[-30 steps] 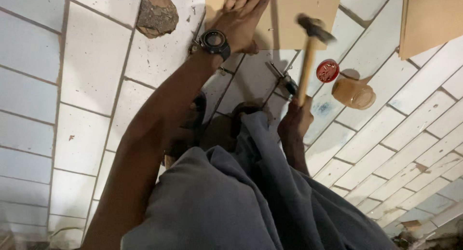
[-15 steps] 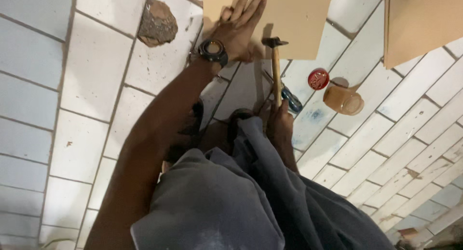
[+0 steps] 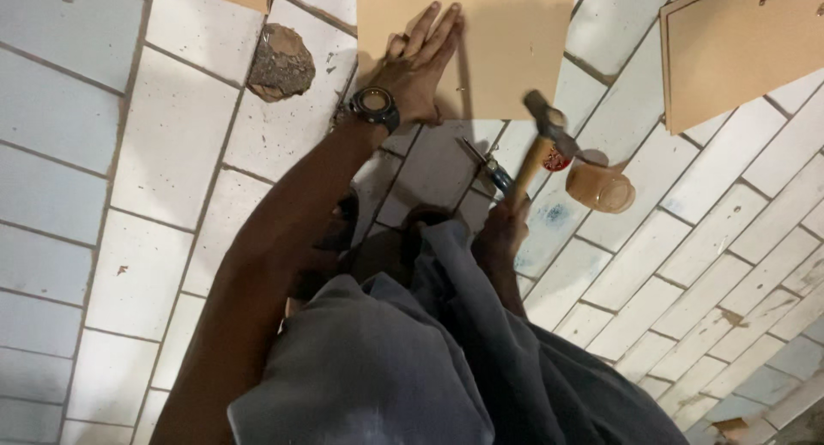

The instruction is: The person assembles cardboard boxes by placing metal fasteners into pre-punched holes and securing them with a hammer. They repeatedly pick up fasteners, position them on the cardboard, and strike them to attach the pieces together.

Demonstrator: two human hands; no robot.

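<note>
We have one view only, from a camera worn on the head, looking steeply down over our own clothing and arms at the white tiled floor. It sits close, with our left hand and right hand filling the middle of the frame.

You see a tan board on a floor of white tiles with grey joints. Your hammer has a yellow-brown wooden handle and dark head. Beside it sits a clear amber jar and red lid. Your wristwatch is black, your clothing grey.
</note>
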